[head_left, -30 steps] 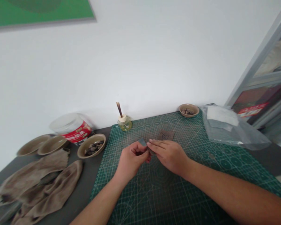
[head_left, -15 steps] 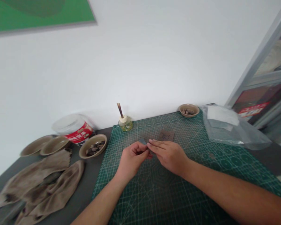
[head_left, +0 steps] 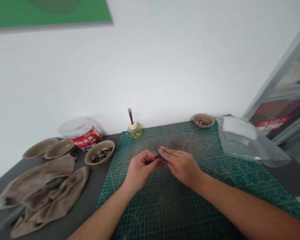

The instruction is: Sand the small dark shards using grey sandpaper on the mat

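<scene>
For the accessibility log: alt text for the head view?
The left hand and right hand hold a small dark piece above a green cutting mat, with a bowl of dark chunks and stained cloths to the left.

A small slate-blue square of sheet material [head_left: 152, 150] stands at a tilt from the curled fingers of the left hand [head_left: 141, 171], with only its upper corner showing. Its material is hard to tell at this size. A dark sliver [head_left: 161, 157] sits where the two hands meet, touching the fingertips of the right hand [head_left: 181, 167] — whether it is a separate piece is hidden. Just beyond the right hand, a brown square sheet [head_left: 178, 145] lies flat — dark scrawled marks cross its face, and neither hand touches it.
</scene>
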The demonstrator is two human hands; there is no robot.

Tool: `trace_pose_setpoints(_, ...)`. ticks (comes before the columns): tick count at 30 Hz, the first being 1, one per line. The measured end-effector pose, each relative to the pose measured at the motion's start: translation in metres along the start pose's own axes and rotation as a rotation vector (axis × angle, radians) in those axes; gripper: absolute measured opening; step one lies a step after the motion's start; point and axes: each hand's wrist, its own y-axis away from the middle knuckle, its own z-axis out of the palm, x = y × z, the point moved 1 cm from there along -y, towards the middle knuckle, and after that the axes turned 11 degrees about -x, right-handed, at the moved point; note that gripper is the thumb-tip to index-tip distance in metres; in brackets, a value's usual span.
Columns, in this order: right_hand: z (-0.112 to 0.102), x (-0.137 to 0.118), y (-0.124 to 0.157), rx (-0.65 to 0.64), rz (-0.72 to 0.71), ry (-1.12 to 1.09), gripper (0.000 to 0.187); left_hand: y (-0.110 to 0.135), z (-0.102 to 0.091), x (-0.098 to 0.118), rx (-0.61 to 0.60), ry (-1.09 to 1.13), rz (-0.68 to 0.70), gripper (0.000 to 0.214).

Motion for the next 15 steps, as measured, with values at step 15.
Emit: trace_pose_setpoints(15, 0.0101, -0.0093, 0.0038, -0.002, 0.106, -0.123, 0.045, 0.0011, -0.0013, 0.0009, -0.044, 0.076, 0.103, 0.018)
